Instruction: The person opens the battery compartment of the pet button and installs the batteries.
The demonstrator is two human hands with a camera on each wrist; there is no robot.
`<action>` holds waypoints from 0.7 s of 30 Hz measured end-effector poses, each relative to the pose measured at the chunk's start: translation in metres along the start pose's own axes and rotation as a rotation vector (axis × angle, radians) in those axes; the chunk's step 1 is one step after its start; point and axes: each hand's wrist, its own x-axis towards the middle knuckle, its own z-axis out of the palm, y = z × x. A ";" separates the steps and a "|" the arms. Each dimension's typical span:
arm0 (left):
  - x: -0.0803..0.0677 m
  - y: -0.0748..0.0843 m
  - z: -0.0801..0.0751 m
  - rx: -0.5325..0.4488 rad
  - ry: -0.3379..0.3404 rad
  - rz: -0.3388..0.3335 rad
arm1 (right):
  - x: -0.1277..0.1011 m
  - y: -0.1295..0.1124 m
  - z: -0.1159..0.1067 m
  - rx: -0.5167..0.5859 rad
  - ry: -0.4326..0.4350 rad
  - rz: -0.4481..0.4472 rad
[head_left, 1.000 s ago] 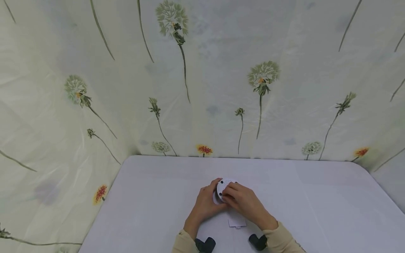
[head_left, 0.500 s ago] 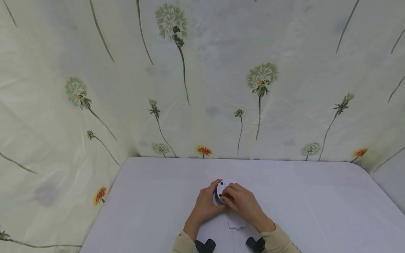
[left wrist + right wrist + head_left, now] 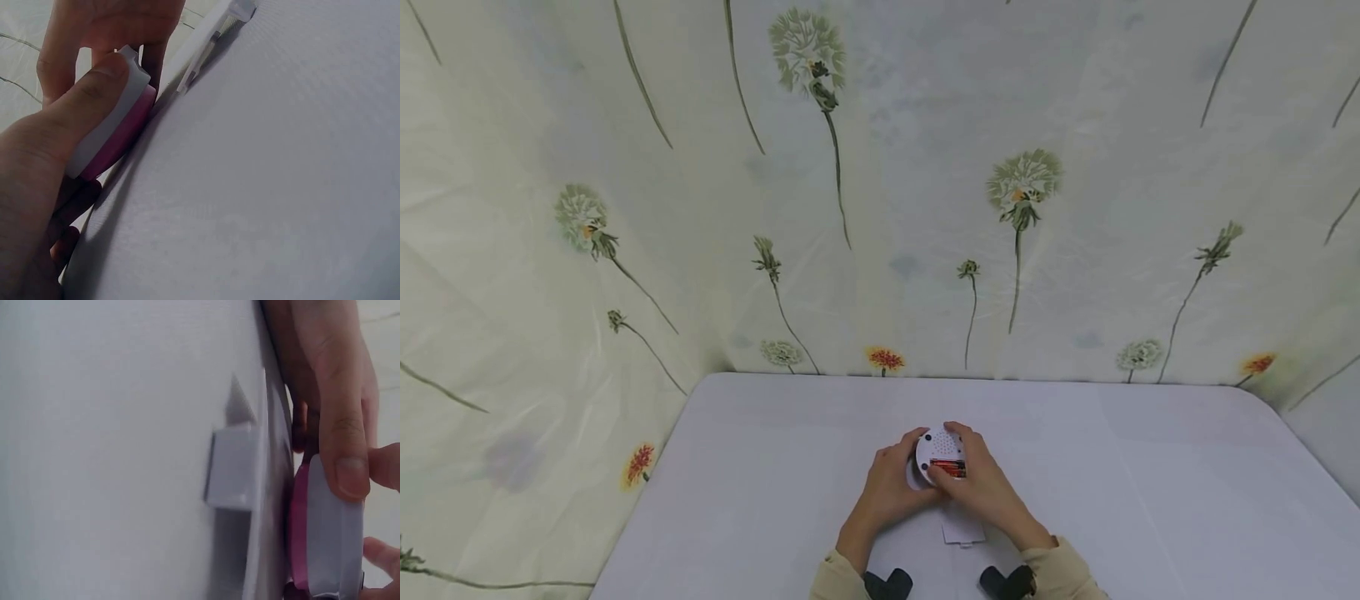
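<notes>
A round white device with a pink underside is between both hands near the table's middle. Speaker holes and dark round feet show on its upturned face. Red batteries lie in its uncovered compartment. My left hand grips the left edge, its thumb along the white side in the left wrist view. My right hand holds the right side, fingers on the far rim and thumb close to the batteries. The white battery cover, with a small tab, lies on the table just below the hands.
The white table has rounded far corners. A curtain with printed dandelions hangs behind it and along the left side. Black wrist mounts show at the cuffs of both beige sleeves.
My right fingers have moved off the middle of the device and spread to its far right rim, which brings the red batteries into sight. My left hand keeps its hold.
</notes>
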 end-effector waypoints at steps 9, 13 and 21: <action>-0.001 0.000 -0.001 0.013 0.019 0.041 | 0.001 0.001 -0.003 0.059 -0.062 0.061; -0.002 -0.001 -0.001 0.016 0.012 0.037 | 0.000 -0.001 -0.004 0.073 -0.063 0.061; 0.001 -0.001 -0.001 0.005 -0.008 0.017 | 0.001 -0.002 -0.005 0.103 -0.071 0.076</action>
